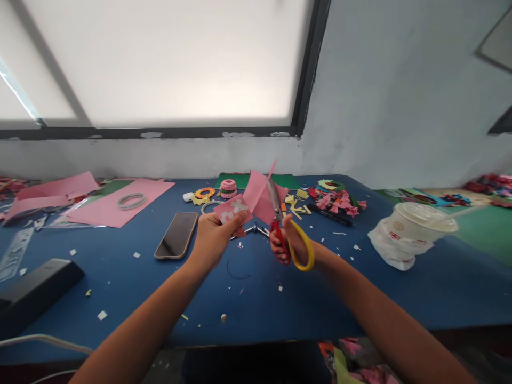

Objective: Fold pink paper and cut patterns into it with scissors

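My left hand (216,234) pinches a sheet of pink paper (255,193) by a folded part that carries white patterned pieces (234,208). The paper is held up above the table. In my right hand (286,240) is a pair of scissors (302,250) with one red and one yellow handle loop. Their blades point up and lie against the pink paper, with a thin pink strip beside the tip. Whether the blades are apart is hard to make out. Beneath the hands lies a compass-like metal tool (255,228), partly hidden.
A phone (176,236) lies left of my left hand. Further left are pink sheets (100,205) with a tape roll (132,201) and a black box-shaped object (44,296). To the right stand a lidded cup (408,229), a black pen (331,214) and pink paper flowers (336,200).
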The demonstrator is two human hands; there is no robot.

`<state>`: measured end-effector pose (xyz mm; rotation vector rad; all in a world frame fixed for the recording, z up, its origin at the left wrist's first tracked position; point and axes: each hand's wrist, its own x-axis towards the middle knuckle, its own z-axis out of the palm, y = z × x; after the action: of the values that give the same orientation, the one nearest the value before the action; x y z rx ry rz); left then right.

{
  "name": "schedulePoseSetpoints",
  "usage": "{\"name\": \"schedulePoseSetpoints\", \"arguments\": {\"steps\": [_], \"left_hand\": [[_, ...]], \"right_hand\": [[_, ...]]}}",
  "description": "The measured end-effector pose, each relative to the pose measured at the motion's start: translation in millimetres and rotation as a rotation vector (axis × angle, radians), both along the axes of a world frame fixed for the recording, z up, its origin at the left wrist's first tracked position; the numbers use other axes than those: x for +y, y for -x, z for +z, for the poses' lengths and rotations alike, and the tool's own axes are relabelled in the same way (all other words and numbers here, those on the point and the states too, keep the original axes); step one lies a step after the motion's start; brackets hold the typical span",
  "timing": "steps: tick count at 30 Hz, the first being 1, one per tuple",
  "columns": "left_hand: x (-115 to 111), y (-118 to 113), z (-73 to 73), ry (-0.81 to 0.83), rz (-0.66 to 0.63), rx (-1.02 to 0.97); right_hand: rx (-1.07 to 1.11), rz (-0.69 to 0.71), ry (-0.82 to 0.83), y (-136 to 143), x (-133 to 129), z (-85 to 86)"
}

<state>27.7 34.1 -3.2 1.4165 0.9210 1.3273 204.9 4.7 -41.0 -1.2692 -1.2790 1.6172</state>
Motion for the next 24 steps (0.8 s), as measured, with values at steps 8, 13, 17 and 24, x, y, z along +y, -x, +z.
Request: {"name": "schedulePoseSetpoints", "arguments": {"steps": [8,13,17,24], "left_hand": [[0,1,-1.2,-0.009,-0.023,0.006],[-2,1,0.5,0.002,-0.010,-0.007],[-3,2,2.1,-0.002,-0.005,-0.003],[-3,2,3.1,-0.022,0.040,-0.015]], "right_hand": [[-0.271,-0.128,-0.128,-1,-5,3.1],[-0.455,-0.147,-0.208,-6,0,-4.5],[-0.404,-0.115,-0.215,-7,2,-8.9],[-0.460,-0.060,-0.478,15,-4,-18.4]]}}
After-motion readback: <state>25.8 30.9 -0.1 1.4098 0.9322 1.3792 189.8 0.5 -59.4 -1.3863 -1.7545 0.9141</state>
